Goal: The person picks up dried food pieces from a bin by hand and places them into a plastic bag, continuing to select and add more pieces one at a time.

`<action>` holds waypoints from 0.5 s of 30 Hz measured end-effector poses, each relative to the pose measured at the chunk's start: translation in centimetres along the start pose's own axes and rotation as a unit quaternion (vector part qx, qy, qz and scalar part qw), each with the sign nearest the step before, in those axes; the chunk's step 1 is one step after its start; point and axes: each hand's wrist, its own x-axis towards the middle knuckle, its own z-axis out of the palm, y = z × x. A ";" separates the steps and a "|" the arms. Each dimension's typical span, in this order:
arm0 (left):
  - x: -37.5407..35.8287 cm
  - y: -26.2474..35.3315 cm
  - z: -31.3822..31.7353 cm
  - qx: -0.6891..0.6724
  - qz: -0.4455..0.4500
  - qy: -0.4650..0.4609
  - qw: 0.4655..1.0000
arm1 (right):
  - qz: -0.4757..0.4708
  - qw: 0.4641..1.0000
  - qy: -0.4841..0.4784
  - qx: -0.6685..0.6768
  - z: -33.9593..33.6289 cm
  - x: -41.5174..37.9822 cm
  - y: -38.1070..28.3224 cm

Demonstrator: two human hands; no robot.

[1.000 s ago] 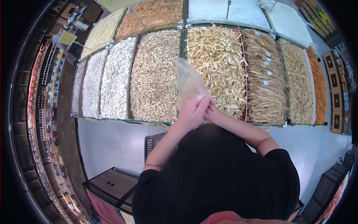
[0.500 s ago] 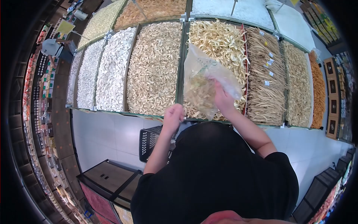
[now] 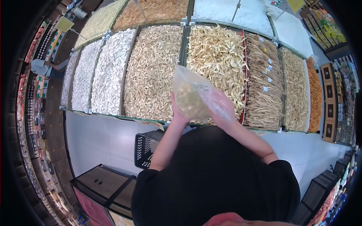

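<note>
A clear plastic bag (image 3: 190, 98) with pale dried pieces in its lower part is held up in front of me, above the near edge of the bins. My left hand (image 3: 178, 112) cups its lower left side, with most fingers hidden by the bag. On the other side my right hand (image 3: 222, 107) grips the bag, partly covered by the clear film. Behind the bag lies a bin of yellowish dried strips (image 3: 215, 49). Left of that is a bin of beige dried slices (image 3: 151, 71).
Bins of white slices (image 3: 109, 67) and long tan sticks (image 3: 262, 101) flank these. A black basket (image 3: 145, 150) stands on the floor by my left arm. A dark cabinet (image 3: 102, 180) is behind it. Another person (image 3: 40, 67) stands at the far left.
My left hand has moved from a closed fist beside the bag to its lower left side. The bag has shifted slightly left and down. The other person has moved.
</note>
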 end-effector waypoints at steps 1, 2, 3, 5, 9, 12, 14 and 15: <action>0.0 0.5 -1.0 -0.022 -0.014 -0.005 1.000 | 0.003 1.000 -0.009 -0.016 -0.5 0.0 -0.7; 0.8 1.4 -4.9 -0.061 -0.039 -0.006 0.997 | 0.031 0.999 -0.005 0.028 -0.5 -0.1 -0.8; 1.0 1.6 -5.3 -0.054 -0.036 0.005 0.998 | 0.058 0.996 0.000 0.071 -0.5 -0.1 -0.9; 0.8 1.8 -6.1 0.009 -0.003 0.038 0.999 | 0.072 0.993 -0.004 0.098 -0.3 -0.4 -0.5; -0.8 -0.2 2.0 0.068 0.066 0.092 0.991 | 0.010 0.997 -0.002 0.071 -0.1 -0.6 0.7; -0.1 1.4 -3.4 0.037 -0.038 0.059 0.997 | 0.048 0.995 -0.022 0.090 0.3 -1.1 1.2; -1.0 0.9 -2.3 0.086 0.007 0.069 0.994 | 0.053 0.995 -0.048 0.071 0.7 -1.3 1.3; -1.2 0.5 -0.8 0.111 0.028 0.073 0.991 | 0.036 0.997 -0.059 0.043 0.8 -1.5 0.7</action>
